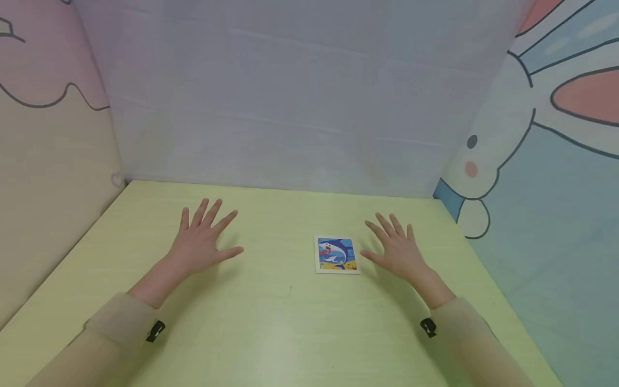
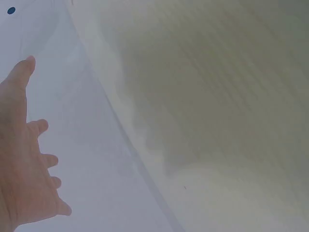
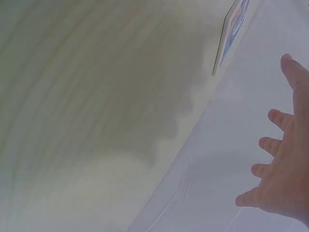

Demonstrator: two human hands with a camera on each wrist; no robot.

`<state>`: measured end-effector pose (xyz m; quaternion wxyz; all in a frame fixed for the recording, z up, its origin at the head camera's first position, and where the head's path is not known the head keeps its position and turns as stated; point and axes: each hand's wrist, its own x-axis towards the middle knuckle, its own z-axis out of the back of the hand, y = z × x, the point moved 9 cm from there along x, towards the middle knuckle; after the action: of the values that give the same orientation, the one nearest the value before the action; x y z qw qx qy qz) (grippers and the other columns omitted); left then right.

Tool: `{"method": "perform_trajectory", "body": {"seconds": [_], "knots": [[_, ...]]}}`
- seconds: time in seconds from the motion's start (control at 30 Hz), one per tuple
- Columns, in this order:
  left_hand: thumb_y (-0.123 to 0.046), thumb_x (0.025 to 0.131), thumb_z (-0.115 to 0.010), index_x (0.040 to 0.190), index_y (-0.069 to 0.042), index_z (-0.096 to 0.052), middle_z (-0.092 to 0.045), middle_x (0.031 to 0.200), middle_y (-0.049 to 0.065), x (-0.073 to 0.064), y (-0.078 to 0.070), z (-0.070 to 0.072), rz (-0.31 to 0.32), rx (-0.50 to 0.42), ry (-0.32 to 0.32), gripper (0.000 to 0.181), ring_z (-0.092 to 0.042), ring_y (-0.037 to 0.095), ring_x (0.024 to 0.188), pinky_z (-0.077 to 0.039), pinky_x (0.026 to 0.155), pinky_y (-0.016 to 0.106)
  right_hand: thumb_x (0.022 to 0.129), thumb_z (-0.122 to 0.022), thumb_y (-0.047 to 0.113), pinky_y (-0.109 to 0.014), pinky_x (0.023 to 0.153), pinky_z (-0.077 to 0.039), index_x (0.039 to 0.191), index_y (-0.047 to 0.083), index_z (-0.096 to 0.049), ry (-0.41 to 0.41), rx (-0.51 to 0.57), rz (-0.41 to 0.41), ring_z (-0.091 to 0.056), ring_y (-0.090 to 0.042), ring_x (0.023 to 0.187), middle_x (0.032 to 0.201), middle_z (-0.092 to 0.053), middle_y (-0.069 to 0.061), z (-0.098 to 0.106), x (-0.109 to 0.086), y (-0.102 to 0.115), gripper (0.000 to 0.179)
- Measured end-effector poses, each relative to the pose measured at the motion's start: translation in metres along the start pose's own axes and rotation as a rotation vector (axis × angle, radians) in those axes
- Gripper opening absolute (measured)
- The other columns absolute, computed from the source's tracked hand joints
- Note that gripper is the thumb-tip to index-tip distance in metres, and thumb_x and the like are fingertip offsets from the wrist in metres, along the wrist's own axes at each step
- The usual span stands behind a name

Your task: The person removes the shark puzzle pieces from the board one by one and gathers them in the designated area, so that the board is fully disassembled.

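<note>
Lying flat and face up on a pale yellow-green table, just left of the right hand's thumb tip: a thin, squarish picture board, white-bordered, printed with a curved blue dolphin-like animal, a smaller pale one, red patches and yellow sand

Left grip, right grip splayed
</note>
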<state>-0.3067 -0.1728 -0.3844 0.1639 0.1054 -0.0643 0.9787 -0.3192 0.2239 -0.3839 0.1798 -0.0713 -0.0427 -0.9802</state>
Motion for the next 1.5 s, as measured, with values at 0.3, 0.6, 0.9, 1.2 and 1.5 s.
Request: {"method": "perform_trajectory", "body": {"seconds": [0.3, 0.6, 0.9, 1.2, 1.5], "knots": [[-0.073, 0.080, -0.049, 0.150, -0.025, -0.027, -0.009, 0.158, 0.014, 0.024, -0.021, 0.007, -0.019, 0.002, -0.024, 0.087, 0.011, 0.034, 0.144, 0.005, 0.108, 0.063, 0.085, -0.058, 0.057, -0.068, 0.106, -0.005, 0.147, 0.019, -0.032, -0.007, 0.052, -0.003, -0.007, -0.037, 0.144, 0.157, -0.018, -0.011, 0.005, 0.012, 0.014, 0.077], [-0.075, 0.076, -0.053, 0.150, -0.026, -0.024, -0.011, 0.158, 0.013, 0.052, -0.050, 0.004, -0.084, -0.014, -0.019, 0.094, 0.008, 0.033, 0.145, 0.004, 0.112, 0.057, 0.085, -0.062, 0.051, -0.065, 0.106, -0.019, 0.145, 0.013, -0.035, -0.012, 0.097, 0.030, -0.016, -0.038, 0.142, 0.154, -0.024, -0.014, 0.002, 0.025, 0.025, 0.076], [-0.075, 0.075, -0.053, 0.150, -0.025, -0.023, -0.016, 0.157, 0.011, 0.078, -0.083, -0.013, -0.143, -0.043, 0.010, 0.095, 0.002, 0.033, 0.145, 0.001, 0.113, 0.054, 0.083, -0.065, 0.051, -0.064, 0.104, -0.023, 0.146, 0.013, -0.035, 0.050, 0.257, 0.010, -0.016, -0.036, 0.142, 0.155, -0.024, -0.012, -0.018, 0.031, 0.029, 0.079], [-0.074, 0.074, -0.056, 0.149, -0.026, -0.027, -0.023, 0.155, 0.011, 0.098, -0.114, -0.037, -0.216, -0.079, 0.043, 0.094, -0.006, 0.033, 0.145, -0.004, 0.114, 0.053, 0.079, -0.072, 0.044, -0.060, 0.107, -0.024, 0.143, 0.009, -0.039, 0.143, 0.326, 0.006, -0.021, -0.039, 0.140, 0.152, -0.028, -0.015, -0.046, 0.036, 0.033, 0.080], [-0.067, 0.075, -0.063, 0.147, -0.024, -0.032, -0.030, 0.153, 0.009, 0.107, -0.142, -0.062, -0.289, -0.100, 0.132, 0.090, -0.013, 0.033, 0.144, -0.009, 0.114, 0.053, 0.081, -0.069, 0.049, -0.054, 0.106, -0.030, 0.137, 0.009, -0.048, 0.216, 0.280, 0.074, -0.036, -0.036, 0.134, 0.145, -0.040, -0.016, -0.070, 0.035, 0.038, 0.072]]}}
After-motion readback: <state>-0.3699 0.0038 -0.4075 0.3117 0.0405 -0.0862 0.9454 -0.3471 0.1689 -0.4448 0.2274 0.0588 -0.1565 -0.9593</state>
